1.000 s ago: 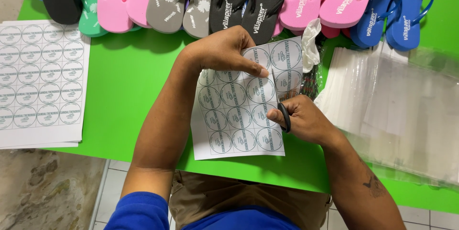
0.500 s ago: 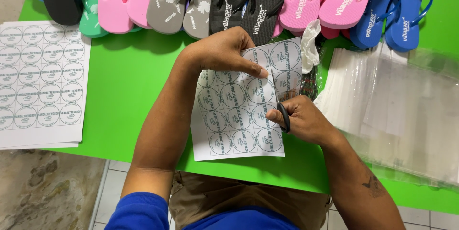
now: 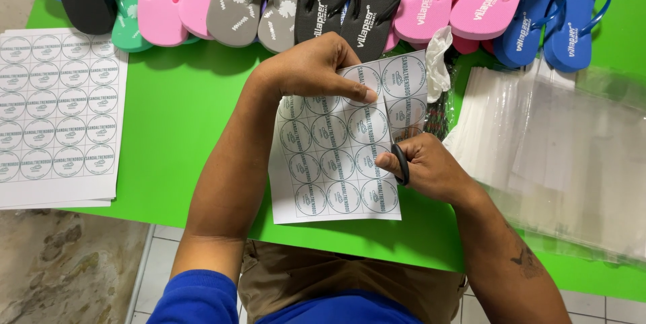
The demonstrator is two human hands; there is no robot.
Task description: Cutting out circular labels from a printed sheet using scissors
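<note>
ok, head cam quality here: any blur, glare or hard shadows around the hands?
Head view: sharp overall, both the left hand and right hand are crisp, with no motion blur. Light is soft and even; only a faint shadow under the forearm on the green table. The clear plastic bags show mild sheen, and the sticker sheet has no glare.

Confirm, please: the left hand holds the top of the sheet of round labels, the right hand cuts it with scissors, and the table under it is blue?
Not quite. The head view shows a green table, not blue. The rest holds: the left hand holds the top of the label sheet, and the right hand cuts it with scissors.
</note>
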